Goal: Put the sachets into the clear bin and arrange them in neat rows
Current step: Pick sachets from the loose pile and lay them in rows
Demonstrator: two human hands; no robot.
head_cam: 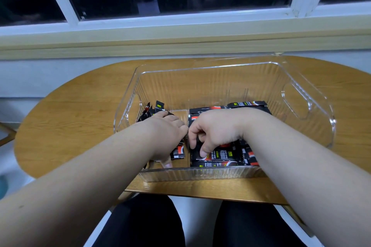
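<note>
A clear plastic bin (309, 104) with ribbed walls and cut-out handles stands on the wooden table. Both my hands are inside it. Black-and-red sachets (220, 156) lie in rows in the right half, and more sachets (156, 107) stand bunched at the left wall. My left hand (168, 130) lies palm down over the left-hand sachets, fingers spread and covering most of them. My right hand (212, 130) has its fingers curled, with fingertips touching a flat sachet near the front wall. A thin clear divider (188, 158) runs between the two halves.
The oval wooden table (76, 114) stands against a wall under a window sill (180, 42). The back half of the bin holds nothing. My legs in black show below the table's front edge.
</note>
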